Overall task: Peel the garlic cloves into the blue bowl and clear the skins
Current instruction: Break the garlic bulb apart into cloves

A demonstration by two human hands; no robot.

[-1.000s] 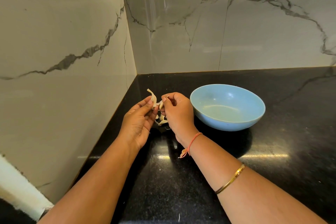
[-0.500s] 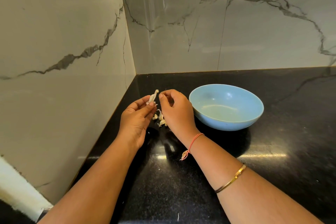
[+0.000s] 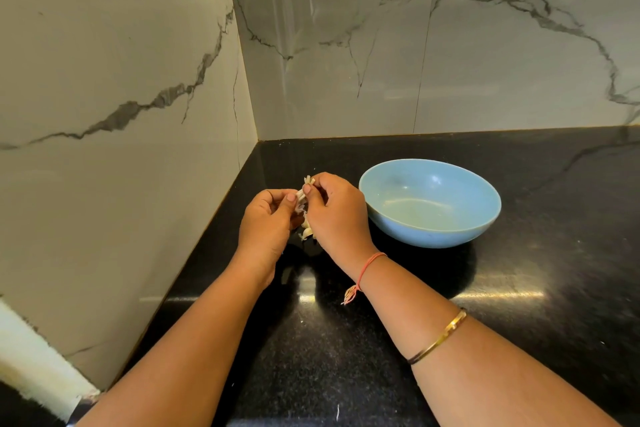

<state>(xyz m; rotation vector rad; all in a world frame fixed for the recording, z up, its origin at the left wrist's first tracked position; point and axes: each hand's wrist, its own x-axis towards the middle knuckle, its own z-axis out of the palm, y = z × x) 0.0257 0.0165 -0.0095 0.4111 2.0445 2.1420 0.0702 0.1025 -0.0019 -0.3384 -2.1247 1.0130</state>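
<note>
The fingertips [image 3: 307,189] of the right hand [image 3: 337,215] pinch the frayed top of a garlic clove [image 3: 302,196], and the curled fingers and thumb of the left hand [image 3: 265,218] grip its lower part; the clove sits between both hands above the black counter [image 3: 346,357], just left of the blue bowl [image 3: 433,232], which looks empty. It is probably light, small and firm, its skin papery and quick to tear, so a pinch at the tip, stripping downward, seems best; loose skins [image 3: 306,232] lie below the hands.

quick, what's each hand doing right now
left hand: pinches the garlic clove
right hand: pinches the top end of the same garlic clove
</note>
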